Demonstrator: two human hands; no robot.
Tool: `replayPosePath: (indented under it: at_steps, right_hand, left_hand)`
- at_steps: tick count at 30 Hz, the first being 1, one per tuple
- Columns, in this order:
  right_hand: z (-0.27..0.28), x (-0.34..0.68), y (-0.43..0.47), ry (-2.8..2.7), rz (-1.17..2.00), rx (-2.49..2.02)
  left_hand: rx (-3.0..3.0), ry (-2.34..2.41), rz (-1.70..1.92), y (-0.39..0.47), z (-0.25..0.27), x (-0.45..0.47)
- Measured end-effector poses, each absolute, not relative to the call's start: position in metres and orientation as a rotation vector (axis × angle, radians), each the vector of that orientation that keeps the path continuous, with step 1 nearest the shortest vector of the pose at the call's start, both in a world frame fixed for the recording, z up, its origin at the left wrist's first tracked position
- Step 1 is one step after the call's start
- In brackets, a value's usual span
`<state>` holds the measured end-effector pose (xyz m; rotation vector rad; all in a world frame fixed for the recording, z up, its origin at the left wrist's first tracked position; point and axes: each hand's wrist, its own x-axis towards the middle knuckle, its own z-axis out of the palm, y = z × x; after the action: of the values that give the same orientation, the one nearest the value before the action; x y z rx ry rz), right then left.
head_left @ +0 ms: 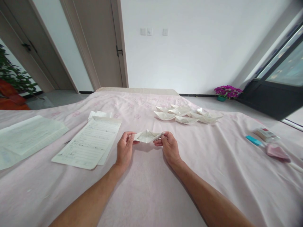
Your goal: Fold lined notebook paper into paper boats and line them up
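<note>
Between my two hands is a folded paper boat, with a raised peak in its middle. My left hand pinches its left end between thumb and fingers. At the other end, my right hand grips the paper the same way. Beyond my right hand, several finished paper boats sit grouped on the pink cloth. Left of my left hand lies a stack of handwritten sheets, with a smaller folded paper at its far edge.
More written sheets are spread at the far left. On the right lie a blue object, a clear-wrapped packet and a pink item. Purple flowers stand on the floor beyond the cloth.
</note>
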<state>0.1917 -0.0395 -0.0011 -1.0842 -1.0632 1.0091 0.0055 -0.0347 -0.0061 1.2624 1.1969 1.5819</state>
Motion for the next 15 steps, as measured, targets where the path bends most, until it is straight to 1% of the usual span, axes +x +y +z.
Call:
replayPosePath:
  at_steps: [8,15]
  right_hand:
    - [-0.006,0.194,-0.036,-1.089,1.013,-1.133]
    - [-0.007,0.201,-0.035,-1.062,1.048,-1.172]
  left_hand:
    - [2.01,1.075,1.422,-0.024,-0.006,-0.022]
    - [2.197,1.209,1.388,-0.023,-0.004,-0.027]
